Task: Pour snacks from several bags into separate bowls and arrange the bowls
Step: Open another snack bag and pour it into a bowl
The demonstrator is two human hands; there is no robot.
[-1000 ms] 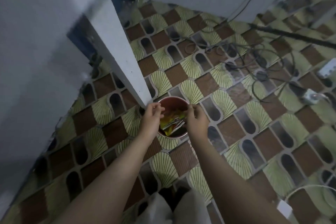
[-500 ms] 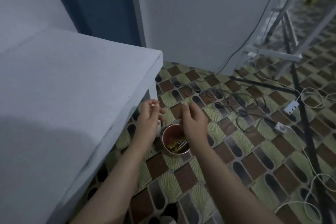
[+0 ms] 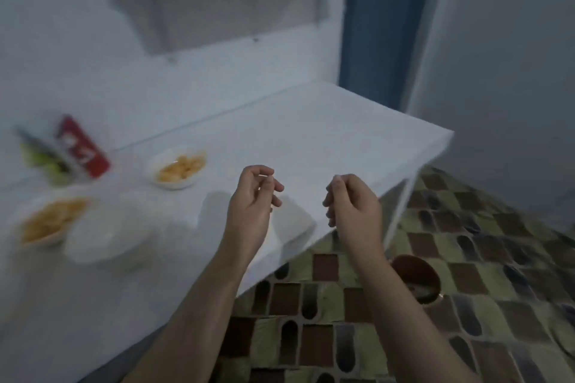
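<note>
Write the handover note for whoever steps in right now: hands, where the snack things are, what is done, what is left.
Left hand and right hand: both empty, fingers loosely curled, raised over the white table's near edge.
On the table: two bowls holding yellow snacks, an empty white bowl beside the nearer one, a red bag and a green bag at the back left.
On the floor by the table leg: a brown bin.
Done: two bowls filled.
Left: apparently fill the white bowl, then arrange the bowls.

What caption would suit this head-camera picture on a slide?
Both hands, left and right, hover empty over a white table with two filled snack bowls.
</note>
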